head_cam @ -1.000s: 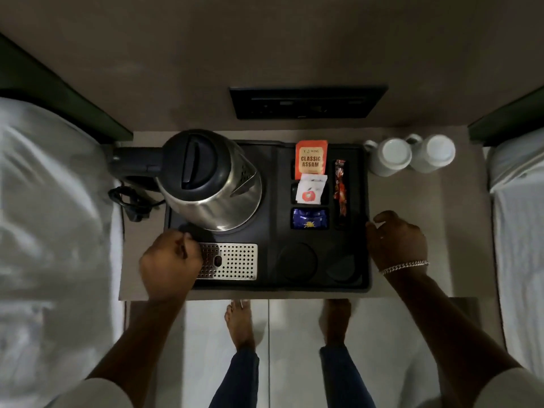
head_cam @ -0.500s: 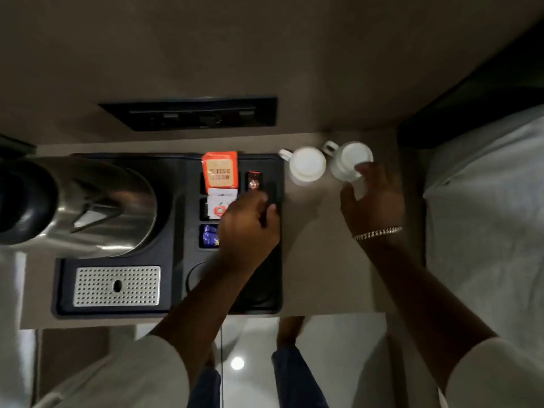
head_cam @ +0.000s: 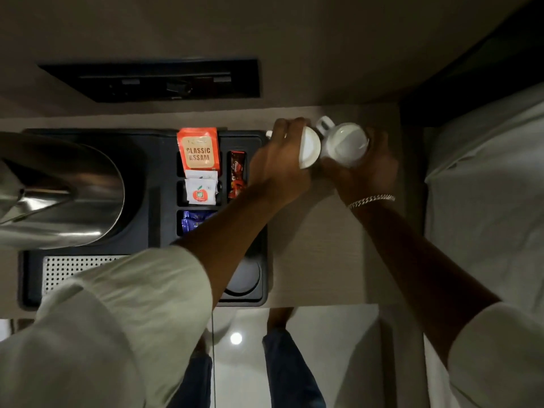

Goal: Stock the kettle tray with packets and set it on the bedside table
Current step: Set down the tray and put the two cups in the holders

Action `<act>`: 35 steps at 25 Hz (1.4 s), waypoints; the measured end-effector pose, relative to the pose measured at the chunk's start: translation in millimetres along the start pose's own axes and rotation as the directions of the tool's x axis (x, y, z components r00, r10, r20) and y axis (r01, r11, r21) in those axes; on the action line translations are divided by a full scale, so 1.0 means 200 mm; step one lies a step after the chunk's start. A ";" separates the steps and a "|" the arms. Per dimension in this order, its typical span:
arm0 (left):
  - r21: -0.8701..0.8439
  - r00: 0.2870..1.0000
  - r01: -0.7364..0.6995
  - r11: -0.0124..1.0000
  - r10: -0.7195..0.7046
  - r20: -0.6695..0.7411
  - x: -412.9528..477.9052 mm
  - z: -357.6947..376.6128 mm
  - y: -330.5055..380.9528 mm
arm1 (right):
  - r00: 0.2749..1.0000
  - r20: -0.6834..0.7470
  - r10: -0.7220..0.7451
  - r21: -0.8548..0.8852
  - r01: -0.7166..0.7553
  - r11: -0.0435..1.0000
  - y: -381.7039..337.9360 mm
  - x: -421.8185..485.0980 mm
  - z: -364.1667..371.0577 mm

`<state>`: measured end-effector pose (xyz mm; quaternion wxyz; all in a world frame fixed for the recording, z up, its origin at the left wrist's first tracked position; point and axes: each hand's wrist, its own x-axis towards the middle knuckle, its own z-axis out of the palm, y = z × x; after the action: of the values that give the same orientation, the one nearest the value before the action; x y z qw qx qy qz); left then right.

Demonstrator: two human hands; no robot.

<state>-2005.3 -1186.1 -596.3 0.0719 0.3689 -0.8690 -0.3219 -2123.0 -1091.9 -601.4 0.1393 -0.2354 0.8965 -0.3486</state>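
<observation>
The black kettle tray (head_cam: 159,184) lies on the bedside table (head_cam: 318,254), with the steel kettle (head_cam: 56,195) on its left part. Its compartments hold an orange Classic Assam packet (head_cam: 198,151), a white packet with a red apple (head_cam: 200,192), a blue packet (head_cam: 191,221) and a red-brown sachet (head_cam: 236,172). Two upturned white cups stand right of the tray. My left hand (head_cam: 279,160) grips the left cup (head_cam: 309,147), tilted. My right hand (head_cam: 365,169) holds the right cup (head_cam: 344,142).
A black switch panel (head_cam: 153,81) is set in the wall behind the table. A bed with white sheets (head_cam: 485,187) flanks the table on the right. The tray's perforated drip grate (head_cam: 61,269) and a round cup recess (head_cam: 243,278) lie near the front edge.
My left hand has left the tray's packets and moved right onto the left cup, tipping it. My right hand has closed around the right cup. The view has shifted right.
</observation>
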 end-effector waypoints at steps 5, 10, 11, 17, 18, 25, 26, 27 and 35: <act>-0.182 0.993 -0.056 0.982 0.036 -0.112 -0.38 -0.21 -0.07 | 0.996 -0.073 0.059 0.040 -0.057 0.998 -0.09 -0.33 -0.06; -0.169 0.988 0.137 0.976 -0.147 -0.051 -0.87 -0.40 -0.30 | 0.995 0.102 0.007 0.100 -0.017 0.995 -0.19 -0.76 -0.03; -0.159 0.983 0.168 0.973 -0.178 -0.050 -0.97 -0.42 -0.35 | 0.988 0.153 -0.002 0.093 -0.012 0.996 -0.21 -0.85 -0.01; -0.038 0.964 0.263 0.964 -0.261 0.056 -1.22 -0.39 -0.55 | 0.951 0.307 -0.034 0.005 0.033 0.999 -0.24 -1.12 0.13; -0.009 0.964 0.252 0.968 -0.251 0.085 -1.23 -0.38 -0.56 | 0.948 0.317 -0.029 -0.021 0.037 0.999 -0.24 -1.14 0.15; 0.067 0.973 0.197 0.978 -0.204 0.112 -1.22 -0.34 -0.57 | 0.939 0.345 -0.005 -0.187 0.074 0.979 -0.27 -1.19 0.24; 0.060 0.974 0.193 0.979 -0.199 0.111 -1.23 -0.34 -0.58 | 0.935 0.355 -0.002 -0.205 0.080 0.976 -0.27 -1.19 0.23; 0.059 0.974 0.192 0.980 -0.198 0.111 -1.24 -0.35 -0.58 | 0.931 0.364 0.004 -0.230 0.085 0.969 -0.27 -1.20 0.22; 0.020 0.969 0.240 0.971 -0.241 0.047 -1.26 -0.36 -0.52 | 0.933 0.358 0.028 -0.266 0.073 0.961 -0.27 -1.26 0.23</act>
<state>-1737.1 -1103.7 -576.2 0.0084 0.4639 -0.8217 -0.3311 -1872.8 -1022.2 -574.7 0.2622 -0.3224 0.8929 -0.1735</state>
